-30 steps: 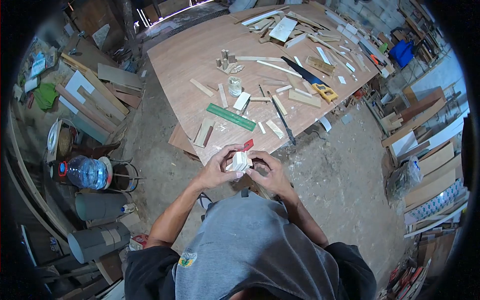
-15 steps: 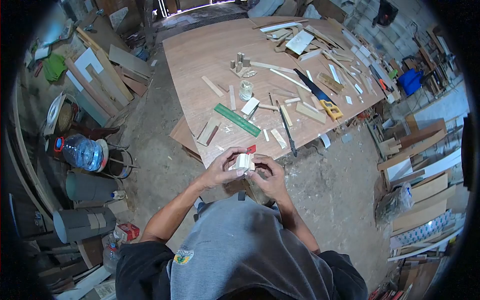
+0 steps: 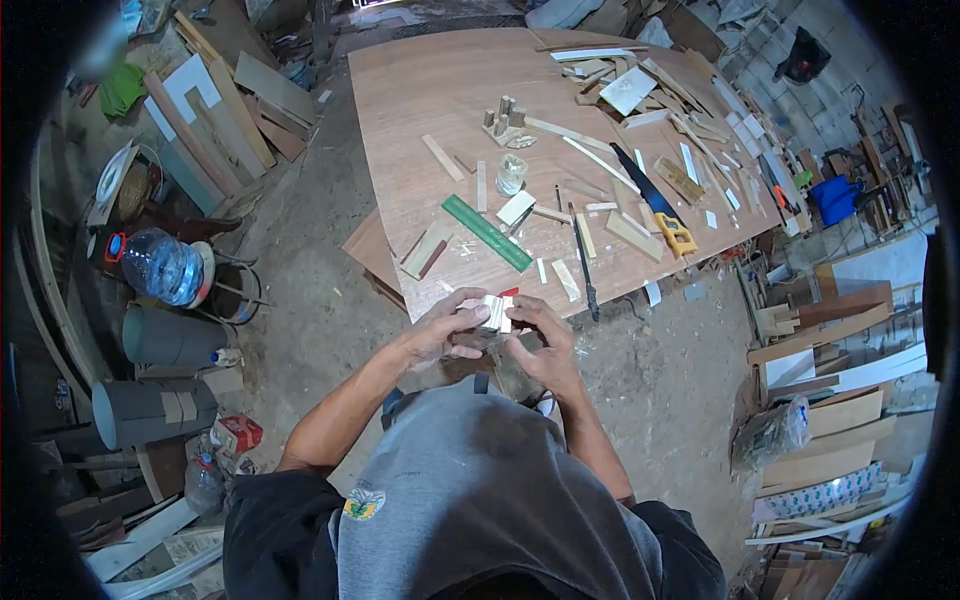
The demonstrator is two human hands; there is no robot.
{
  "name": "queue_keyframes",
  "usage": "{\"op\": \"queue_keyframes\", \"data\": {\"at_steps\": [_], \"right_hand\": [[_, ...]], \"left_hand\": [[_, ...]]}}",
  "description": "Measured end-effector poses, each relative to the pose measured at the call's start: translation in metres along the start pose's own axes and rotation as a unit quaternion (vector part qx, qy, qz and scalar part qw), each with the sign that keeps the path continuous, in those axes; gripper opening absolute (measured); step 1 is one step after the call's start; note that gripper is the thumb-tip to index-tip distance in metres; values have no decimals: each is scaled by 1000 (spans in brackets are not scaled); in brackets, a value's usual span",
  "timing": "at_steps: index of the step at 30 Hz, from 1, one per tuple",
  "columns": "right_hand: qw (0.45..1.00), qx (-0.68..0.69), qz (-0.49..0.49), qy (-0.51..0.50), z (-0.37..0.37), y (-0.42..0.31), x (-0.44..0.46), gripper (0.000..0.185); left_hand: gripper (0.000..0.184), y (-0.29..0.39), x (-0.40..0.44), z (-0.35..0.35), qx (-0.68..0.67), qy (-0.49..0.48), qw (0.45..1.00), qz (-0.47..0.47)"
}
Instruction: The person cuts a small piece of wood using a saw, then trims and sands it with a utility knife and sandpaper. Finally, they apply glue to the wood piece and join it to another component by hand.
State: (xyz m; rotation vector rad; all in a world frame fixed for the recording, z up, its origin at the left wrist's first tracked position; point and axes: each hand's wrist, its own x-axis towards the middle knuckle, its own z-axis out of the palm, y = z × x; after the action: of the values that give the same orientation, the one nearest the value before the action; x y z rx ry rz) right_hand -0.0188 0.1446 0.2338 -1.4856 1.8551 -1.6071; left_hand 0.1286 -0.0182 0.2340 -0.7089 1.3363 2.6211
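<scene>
Between my two hands, in front of my chest and over the near edge of the table, is a small pale wooden block. Its striped face points up, and it seems made of several pieces pressed together. My left hand grips the block's left side between thumb and fingers. On the other side, my right hand pinches its right edge with fingertips and thumb. A small red object shows just behind the block; I cannot tell whether it is held or lying on the table.
On the wooden table are a green ruler, a glass jar, a yellow-handled saw, a long thin dark tool and many wood offcuts. A water bottle stands left; boards are stacked right.
The block has been turned in my hands, so its striped side now shows. My left fingers have shifted along it. The whole view has swung slightly, moving the table right in the picture.
</scene>
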Motion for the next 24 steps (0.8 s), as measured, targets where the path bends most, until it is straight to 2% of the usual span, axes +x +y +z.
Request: {"op": "queue_keyframes", "data": {"at_steps": [4,9,16,24], "right_hand": [[999,-16,-30,0,-1,1,5,36],[1000,14,-3,-2,-1,-1,6,36],[998,-20,-53,11,-7,-16,12,34],[999,-18,-40,-1,-8,-9,3,35]], "left_hand": [[67,6,2,6,1,12,1000,6],[68,9,5,12,6,39,999,4],[61,1,13,11,-13,47,998,30],[62,1,6,21,10,69,997,23]]}}
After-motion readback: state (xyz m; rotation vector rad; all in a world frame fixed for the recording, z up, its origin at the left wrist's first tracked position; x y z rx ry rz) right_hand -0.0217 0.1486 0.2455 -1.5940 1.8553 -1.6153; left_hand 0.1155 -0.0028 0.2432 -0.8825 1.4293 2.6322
